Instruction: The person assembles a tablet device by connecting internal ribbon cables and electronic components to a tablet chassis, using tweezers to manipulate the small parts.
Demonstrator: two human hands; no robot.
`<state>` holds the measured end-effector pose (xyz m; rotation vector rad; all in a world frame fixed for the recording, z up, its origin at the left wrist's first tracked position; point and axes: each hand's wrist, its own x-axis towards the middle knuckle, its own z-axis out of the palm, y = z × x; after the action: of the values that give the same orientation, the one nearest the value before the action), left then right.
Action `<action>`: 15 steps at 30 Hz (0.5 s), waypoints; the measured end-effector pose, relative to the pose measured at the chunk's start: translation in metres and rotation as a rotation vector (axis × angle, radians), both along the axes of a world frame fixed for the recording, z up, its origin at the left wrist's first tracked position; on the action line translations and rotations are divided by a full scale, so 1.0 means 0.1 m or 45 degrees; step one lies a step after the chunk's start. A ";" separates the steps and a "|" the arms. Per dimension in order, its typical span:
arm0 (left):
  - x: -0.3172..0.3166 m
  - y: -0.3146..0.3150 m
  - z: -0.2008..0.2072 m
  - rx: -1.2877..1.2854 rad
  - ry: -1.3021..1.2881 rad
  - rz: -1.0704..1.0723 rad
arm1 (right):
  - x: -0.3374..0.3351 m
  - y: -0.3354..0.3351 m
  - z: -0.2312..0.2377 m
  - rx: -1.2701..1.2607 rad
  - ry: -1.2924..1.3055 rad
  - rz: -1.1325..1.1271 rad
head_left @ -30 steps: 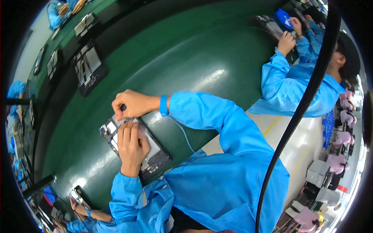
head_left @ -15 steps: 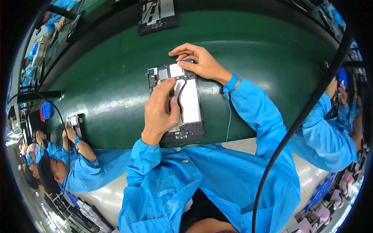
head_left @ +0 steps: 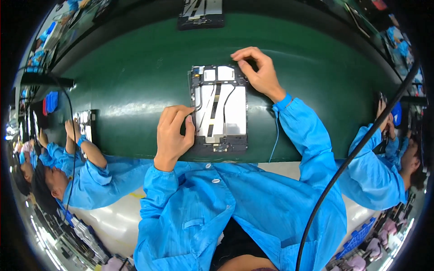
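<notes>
An opened tablet [head_left: 236, 108], its back off, lies flat on the green bench in front of me. White battery panels, a dark flat ribbon [head_left: 216, 101], thin black cables [head_left: 227, 101] and small boards show inside its black frame. My left hand [head_left: 174, 135] is at the tablet's left edge, thumb and forefinger apart, the fingertips near a short black cable end. Whether they touch it I cannot tell. Beyond the tablet's upper right corner, my right hand [head_left: 261, 77] is raised with fingers curved, thumb and forefinger apart, nothing visible between them.
Another opened tablet [head_left: 201, 16] lies at the bench's far side. Co-workers in blue smocks sit left and right; the left one's hands [head_left: 72, 130] are at a similar device [head_left: 87, 124]. A thick black cable [head_left: 334, 167] crosses the right side. A thin blue cord [head_left: 275, 135] hangs from my right wristband.
My left hand has moved off the tablet's middle to its left edge, uncovering the ribbon and panels. My right hand has lifted away from the top corner, toward the right.
</notes>
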<state>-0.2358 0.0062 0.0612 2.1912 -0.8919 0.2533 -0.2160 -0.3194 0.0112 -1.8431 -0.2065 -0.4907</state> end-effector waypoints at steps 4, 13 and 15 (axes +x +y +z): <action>-0.05 0.26 -0.04 0.029 0.060 -0.077 | -0.14 0.20 0.35 -0.393 -0.230 -0.112; 0.02 0.50 -0.15 0.057 0.008 -0.355 | -0.34 0.99 0.55 -0.707 0.014 0.529; 0.04 0.48 -0.17 0.031 0.009 -0.371 | -0.30 1.03 0.53 -0.864 -0.010 0.548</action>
<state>-0.2317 0.0543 0.0442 2.0499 -1.1994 0.0932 -0.2458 -0.2167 0.0642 -2.3594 -0.8368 -0.1221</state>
